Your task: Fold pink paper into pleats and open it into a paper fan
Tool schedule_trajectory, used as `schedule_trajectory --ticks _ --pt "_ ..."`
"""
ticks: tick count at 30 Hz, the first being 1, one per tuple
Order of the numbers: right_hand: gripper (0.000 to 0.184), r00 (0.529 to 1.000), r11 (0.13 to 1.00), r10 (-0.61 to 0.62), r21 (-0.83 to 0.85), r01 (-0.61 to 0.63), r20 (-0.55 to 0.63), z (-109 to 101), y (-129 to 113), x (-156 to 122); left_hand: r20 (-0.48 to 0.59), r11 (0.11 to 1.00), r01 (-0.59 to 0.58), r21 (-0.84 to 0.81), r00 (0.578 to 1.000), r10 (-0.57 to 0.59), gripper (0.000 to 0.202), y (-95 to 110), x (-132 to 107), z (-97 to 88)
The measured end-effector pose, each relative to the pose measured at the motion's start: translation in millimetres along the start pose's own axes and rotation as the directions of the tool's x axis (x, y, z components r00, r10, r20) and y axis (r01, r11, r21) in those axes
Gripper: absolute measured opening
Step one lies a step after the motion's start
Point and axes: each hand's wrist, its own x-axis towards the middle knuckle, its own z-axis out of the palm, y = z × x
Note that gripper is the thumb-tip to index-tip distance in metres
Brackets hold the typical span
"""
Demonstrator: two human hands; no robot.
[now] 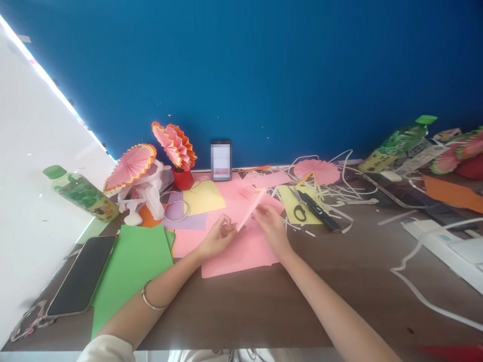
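My left hand (pixel 218 237) pinches the near end of a narrow folded pink paper strip (pixel 250 208) that slants up and to the right. My right hand (pixel 270 225) has its fingers closed on the same strip a little further along. Both hands hover over pink paper sheets (pixel 241 251) lying flat on the brown table (pixel 302 301). A metal bangle (pixel 150 300) sits on my left wrist.
Green paper (pixel 130 269) and a dark phone (pixel 83 275) lie at the left. Pleated pink paper fans (pixel 130 167) stand behind, with a red cup (pixel 183 178) and a small upright phone (pixel 221 160). Black scissors (pixel 313 208) rest on yellow paper. Bottles (pixel 81 193), white paper strips (pixel 350 193) and a cable (pixel 422 296) lie around.
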Motion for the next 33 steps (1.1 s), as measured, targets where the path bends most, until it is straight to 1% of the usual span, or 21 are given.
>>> schedule_trajectory --ticks 2,4,7,10,12,14,15,16,18,19,21,22,24,26,29,31,33 --pt "0.034 0.993 0.993 0.069 0.105 -0.059 -0.093 -6 4 6 0.051 1.000 0.017 0.020 0.999 -0.018 0.033 0 -1 0.7" --pt "0.036 0.986 0.979 0.103 0.188 -0.078 -0.130 -9 7 9 0.074 0.999 0.016 0.034 0.997 -0.019 0.034 0 -2 1.4" --pt "0.034 0.986 0.962 0.123 0.259 -0.090 -0.116 -11 8 11 0.096 0.999 0.034 0.043 0.995 -0.038 0.034 0 -4 1.8" --pt "0.033 0.985 0.950 0.143 0.294 -0.108 -0.099 -10 7 11 0.151 0.999 0.050 0.012 0.987 -0.051 0.033 0 -5 0.9" --pt "0.034 0.983 0.951 0.153 0.285 -0.117 -0.106 -8 6 10 0.200 0.998 0.063 -0.028 0.978 -0.057 0.034 1 -5 0.1" --pt "0.035 0.985 0.966 0.137 0.233 -0.110 -0.105 -6 6 8 0.212 0.994 0.087 -0.067 0.975 -0.071 0.033 2 -4 -0.3" --pt "0.034 0.989 0.976 0.116 0.193 -0.097 -0.088 -4 5 6 0.182 0.992 0.089 -0.086 0.981 -0.072 0.032 2 -2 -0.1" --pt "0.033 0.995 0.986 0.089 0.146 -0.080 -0.055 -1 4 4 0.125 0.992 0.079 -0.101 0.990 -0.066 0.030 2 -1 0.2" --pt "0.030 0.997 0.998 0.038 0.054 -0.041 0.062 4 1 -2 -0.036 0.994 0.037 -0.107 0.999 -0.041 0.029 2 2 0.9" --pt "0.028 0.990 1.000 0.025 0.015 -0.027 0.136 7 0 -6 -0.116 0.995 0.016 -0.099 0.993 -0.028 0.030 1 3 0.9" --pt "0.024 0.963 0.999 0.017 -0.038 -0.007 0.268 12 -2 -12 -0.249 0.996 -0.012 -0.083 0.968 -0.009 0.037 -2 6 -0.3" --pt "0.021 0.951 0.998 0.011 -0.060 0.008 0.309 14 -3 -15 -0.300 0.997 -0.016 -0.081 0.954 -0.009 0.041 -3 6 -1.5" --pt "0.018 0.948 0.989 -0.024 -0.133 0.069 0.317 16 -5 -19 -0.366 0.996 -0.008 -0.094 0.930 -0.027 0.047 -6 8 -4.2" --pt "0.015 0.957 0.955 -0.101 -0.242 0.170 0.273 17 -7 -21 -0.380 0.995 0.022 -0.094 0.923 -0.056 0.043 -8 9 -5.9" --pt "0.009 0.945 0.880 -0.240 -0.361 0.308 0.222 18 -11 -21 -0.342 0.997 0.056 -0.054 0.937 -0.072 0.034 -6 8 -4.7" --pt "0.008 0.932 0.849 -0.302 -0.386 0.359 0.203 20 -12 -21 -0.304 0.998 0.046 -0.035 0.951 -0.054 0.031 -4 7 -2.6" --pt "0.008 0.923 0.830 -0.337 -0.404 0.385 0.188 22 -12 -22 -0.264 1.000 0.021 -0.024 0.964 -0.027 0.028 -2 6 -1.2"
